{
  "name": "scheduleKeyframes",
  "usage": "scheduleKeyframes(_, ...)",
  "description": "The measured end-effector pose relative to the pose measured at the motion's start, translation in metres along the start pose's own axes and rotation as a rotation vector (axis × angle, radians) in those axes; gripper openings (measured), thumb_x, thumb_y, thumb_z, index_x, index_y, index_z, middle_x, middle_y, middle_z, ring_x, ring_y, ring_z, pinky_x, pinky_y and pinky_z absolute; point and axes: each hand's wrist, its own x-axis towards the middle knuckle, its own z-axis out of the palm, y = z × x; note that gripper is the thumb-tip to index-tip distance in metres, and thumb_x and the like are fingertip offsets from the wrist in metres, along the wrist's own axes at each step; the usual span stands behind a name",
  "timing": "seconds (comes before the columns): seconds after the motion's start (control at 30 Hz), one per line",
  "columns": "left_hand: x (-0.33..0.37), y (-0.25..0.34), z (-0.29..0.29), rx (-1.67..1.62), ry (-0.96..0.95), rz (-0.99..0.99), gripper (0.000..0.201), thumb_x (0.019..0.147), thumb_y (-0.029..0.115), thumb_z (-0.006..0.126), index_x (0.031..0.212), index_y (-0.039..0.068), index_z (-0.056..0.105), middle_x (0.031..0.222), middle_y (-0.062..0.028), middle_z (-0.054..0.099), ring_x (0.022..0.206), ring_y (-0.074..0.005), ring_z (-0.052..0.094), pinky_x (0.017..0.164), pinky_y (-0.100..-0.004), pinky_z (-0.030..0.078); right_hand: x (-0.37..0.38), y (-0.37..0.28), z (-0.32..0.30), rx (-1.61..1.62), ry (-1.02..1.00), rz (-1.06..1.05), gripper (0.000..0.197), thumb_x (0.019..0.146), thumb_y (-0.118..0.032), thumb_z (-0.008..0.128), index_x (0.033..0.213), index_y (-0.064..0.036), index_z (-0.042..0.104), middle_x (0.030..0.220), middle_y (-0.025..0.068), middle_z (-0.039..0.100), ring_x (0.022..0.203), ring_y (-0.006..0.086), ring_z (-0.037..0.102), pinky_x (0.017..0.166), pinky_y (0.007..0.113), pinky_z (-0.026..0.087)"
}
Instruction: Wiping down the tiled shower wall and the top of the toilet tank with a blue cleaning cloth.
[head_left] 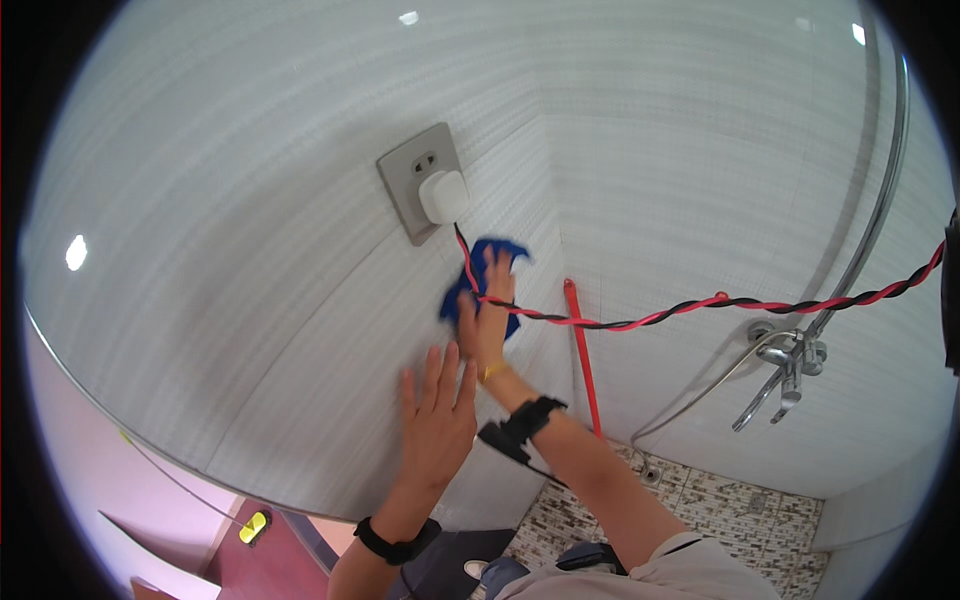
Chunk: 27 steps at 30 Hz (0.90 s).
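Note:
My right hand (488,325) holds a blue cloth (460,300) pressed against the white tiled wall (300,300). Its fingers stretch upward over the cloth, which shows around them, slightly blurred. A twisted red and black cord (640,322) passes in front of this hand. Lower and to the left, my left hand (438,415) is open, fingers spread, its palm toward the wall. Just above the cloth sits a grey wall socket (400,180) with a white plug (443,197) in it, and the cord hangs from that plug.
A red pole (584,360) leans near the wall corner. On the right wall are a chrome shower mixer (790,365), a pipe (885,200) and a hose (690,405). Mosaic tile floor (700,500) lies below. A yellow object (254,527) is at lower left.

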Motion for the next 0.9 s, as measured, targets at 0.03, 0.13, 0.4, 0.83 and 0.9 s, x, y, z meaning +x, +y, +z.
scheduleKeyframes(0.03,0.0,-0.002,0.004,0.032,0.016,0.009,0.05,0.072,0.015,0.057,0.12,0.009,0.044,0.134,-0.0157,0.029,0.125,-0.032,0.025,0.099,-0.0551,0.015,-0.021,-0.001,-0.001,0.013,-0.049,-0.018,0.057,0.076,-0.021,0.052,0.126,-0.0004,0.033,0.125,0.0242,0.032,0.119,0.0398,0.026,0.101,0.049,0.015)
scheduleKeyframes(0.13,0.001,-0.01,0.007,0.046,0.033,0.013,0.051,0.071,0.014,0.057,0.12,0.009,0.044,0.134,-0.0159,0.029,0.126,-0.0319,0.025,0.099,-0.055,0.015,-0.059,-0.008,-0.015,0.064,-0.215,-0.014,0.06,0.073,-0.018,0.054,0.126,-0.0006,0.033,0.128,0.0229,0.03,0.119,0.0417,0.025,0.101,0.048,0.015)
scheduleKeyframes(0.4,0.003,-0.007,0.002,0.021,-0.059,-0.021,0.054,0.072,0.018,0.058,0.123,0.012,0.042,0.135,-0.0139,0.028,0.126,-0.0317,0.023,0.097,-0.0546,0.019,0.037,0.036,-0.001,0.052,0.011,-0.093,0.057,0.081,-0.028,0.049,0.128,-0.0009,0.031,0.129,0.0183,0.036,0.119,0.0396,0.03,0.1,0.047,0.019)
scheduleKeyframes(0.83,0.008,-0.005,0.002,0.081,-0.136,-0.035,0.061,0.071,0.032,0.062,0.125,0.014,0.039,0.137,-0.0121,0.026,0.128,-0.0309,0.021,0.098,-0.0538,0.014,0.016,0.061,-0.003,0.14,0.012,0.041,0.055,0.083,-0.025,0.046,0.128,0.002,0.03,0.133,0.0216,0.029,0.123,0.038,0.024,0.102,0.043,0.017)
scheduleKeyframes(0.9,0.008,-0.006,0.001,0.073,-0.146,-0.042,0.062,0.071,0.033,0.062,0.125,0.014,0.039,0.137,-0.012,0.026,0.128,-0.031,0.02,0.098,-0.0539,0.013,-0.046,0.046,-0.008,0.101,-0.083,0.051,0.061,0.08,-0.027,0.049,0.128,0.0019,0.028,0.133,0.021,0.028,0.122,0.0399,0.023,0.101,0.046,0.015)
